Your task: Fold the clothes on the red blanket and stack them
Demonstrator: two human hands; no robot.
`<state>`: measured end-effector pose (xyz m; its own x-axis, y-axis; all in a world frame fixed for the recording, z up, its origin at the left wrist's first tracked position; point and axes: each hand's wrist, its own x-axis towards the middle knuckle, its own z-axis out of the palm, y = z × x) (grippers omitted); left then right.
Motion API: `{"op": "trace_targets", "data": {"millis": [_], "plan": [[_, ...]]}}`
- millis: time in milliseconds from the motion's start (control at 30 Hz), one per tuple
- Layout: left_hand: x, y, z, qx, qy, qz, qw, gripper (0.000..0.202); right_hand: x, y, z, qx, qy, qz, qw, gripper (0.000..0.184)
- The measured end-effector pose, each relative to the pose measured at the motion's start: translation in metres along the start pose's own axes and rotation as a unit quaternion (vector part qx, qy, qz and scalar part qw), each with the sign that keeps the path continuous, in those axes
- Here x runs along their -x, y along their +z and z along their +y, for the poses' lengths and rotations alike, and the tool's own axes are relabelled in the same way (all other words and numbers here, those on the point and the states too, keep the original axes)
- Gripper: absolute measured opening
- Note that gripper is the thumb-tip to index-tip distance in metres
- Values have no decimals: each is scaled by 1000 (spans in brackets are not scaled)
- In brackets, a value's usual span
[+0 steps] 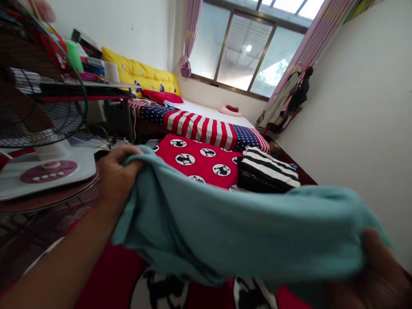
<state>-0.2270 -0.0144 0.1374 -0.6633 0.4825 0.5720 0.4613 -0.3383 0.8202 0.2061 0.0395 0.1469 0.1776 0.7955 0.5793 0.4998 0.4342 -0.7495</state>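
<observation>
A teal piece of cloth, seemingly a garment [238, 227], is stretched sideways in the air between my two hands. My left hand [120, 171] grips its upper left end with fingers wrapped round the fabric. At the lower right, my right hand [376, 270] is closed on the other end, blurred and partly cut off by the frame. Underneath lies a red bedspread [212, 156] with black figures in white circles; the cloth hides much of it. Beyond the cloth, a stack of folded clothes [268, 167] with a black-and-white striped piece on top rests on the bedspread.
A fan [48, 167] stands on a round stool at left, close to my left arm. Behind it is a cluttered desk [96, 86]. Farther back, a second bed [199, 128] sits below the window, with clothes hanging [286, 98] by the right wall.
</observation>
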Motion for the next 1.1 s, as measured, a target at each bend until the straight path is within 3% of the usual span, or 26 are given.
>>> {"op": "trace_targets", "data": {"millis": [100,167,267,333,400,467,533,733,1100], "plan": [[-42,29,-17,-72,18,-28,997,30,21,28,3,-138,78,-20,987,65],[-40,44,-30,-87,37,-43,995,45,44,55,17,-204,146,-13,968,74],[14,56,-44,-95,87,-151,980,45,86,89,47,-103,135,-61,984,67],[65,59,-53,-118,117,-321,932,50,110,101,65,-1,53,-100,994,56],[110,60,-61,-189,149,-401,884,64,125,105,76,79,-40,-127,988,51],[136,61,-67,-244,169,-413,861,71,130,106,79,121,-96,-137,978,49],[145,62,-70,-275,175,-404,855,69,129,106,80,134,-114,-130,976,47],[137,66,-72,-282,181,-384,860,57,123,108,79,126,-126,-105,978,42],[139,64,-70,-279,182,-386,860,53,125,108,77,120,-127,-100,980,42]]}}
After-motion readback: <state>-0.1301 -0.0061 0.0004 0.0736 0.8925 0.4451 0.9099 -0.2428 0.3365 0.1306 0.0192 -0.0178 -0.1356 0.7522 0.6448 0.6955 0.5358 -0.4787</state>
